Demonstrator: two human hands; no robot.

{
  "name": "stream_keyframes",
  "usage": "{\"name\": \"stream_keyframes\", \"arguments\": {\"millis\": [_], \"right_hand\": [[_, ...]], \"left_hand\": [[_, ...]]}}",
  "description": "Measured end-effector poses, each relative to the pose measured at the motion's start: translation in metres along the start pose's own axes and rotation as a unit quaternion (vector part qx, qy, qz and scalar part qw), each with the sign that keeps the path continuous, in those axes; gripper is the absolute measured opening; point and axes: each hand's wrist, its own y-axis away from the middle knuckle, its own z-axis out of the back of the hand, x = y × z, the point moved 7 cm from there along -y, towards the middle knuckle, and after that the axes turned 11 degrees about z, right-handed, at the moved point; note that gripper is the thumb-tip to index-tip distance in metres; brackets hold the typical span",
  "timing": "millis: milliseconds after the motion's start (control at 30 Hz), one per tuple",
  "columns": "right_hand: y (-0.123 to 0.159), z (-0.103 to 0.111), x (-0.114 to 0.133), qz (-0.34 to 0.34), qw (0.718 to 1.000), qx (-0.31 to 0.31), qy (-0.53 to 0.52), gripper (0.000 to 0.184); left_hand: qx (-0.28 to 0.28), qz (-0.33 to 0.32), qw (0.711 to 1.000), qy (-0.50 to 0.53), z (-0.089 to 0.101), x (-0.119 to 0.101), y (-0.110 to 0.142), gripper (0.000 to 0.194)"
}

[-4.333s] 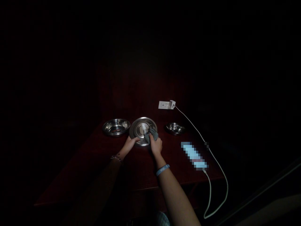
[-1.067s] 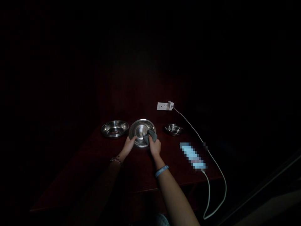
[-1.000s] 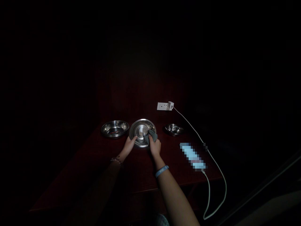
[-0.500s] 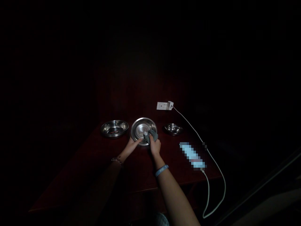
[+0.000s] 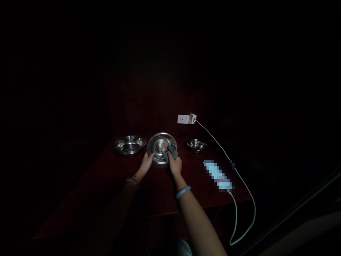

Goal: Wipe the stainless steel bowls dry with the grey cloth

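Note:
A round, shiny steel plate [image 5: 159, 142] is tilted up toward me above the dark red table [image 5: 157, 199]. My left hand [image 5: 146, 165] grips its lower left rim, thumb on the inner face and the other fingers hidden behind. In my right hand [image 5: 175, 165] is a bunched grey cloth [image 5: 172, 152], pressed against the lower right part of the plate's inside. To the left stands a wider steel dish [image 5: 129, 145] with a small reddish label on its bottom. A smaller steel bowl [image 5: 196, 145] rests to the right.
A pixelated, bright phone-like object [image 5: 217, 175] lies at the right of the table. Its white cable [image 5: 254, 204] hangs in a loop past the front edge and runs up to a charger [image 5: 193, 118] in a wall socket [image 5: 183, 119]. The surroundings are very dark.
My left thumb has moved back toward the plate's lower left rim. The plate has shifted slightly left, and the cloth now bunches at a different angle in my right hand.

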Motion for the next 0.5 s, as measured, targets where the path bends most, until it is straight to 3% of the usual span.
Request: {"name": "stream_keyframes", "arguments": {"millis": [200, 333, 500], "right_hand": [[0.001, -0.001, 0.002, 0.005, 1.000, -0.004, -0.014, 0.049], [-0.002, -0.003, 0.001, 0.026, 0.999, -0.017, -0.045, 0.045], [-0.007, -0.003, -0.005, 0.021, 0.996, -0.038, -0.084, 0.040]], "left_hand": [[-0.016, -0.038, 0.999, -0.021, 0.004, -0.006, 0.003, 0.041], [0.004, -0.050, 0.998, -0.024, 0.000, -0.008, 0.007, 0.044], [0.048, -0.105, 0.992, -0.044, -0.011, -0.011, 0.011, 0.066]]}}
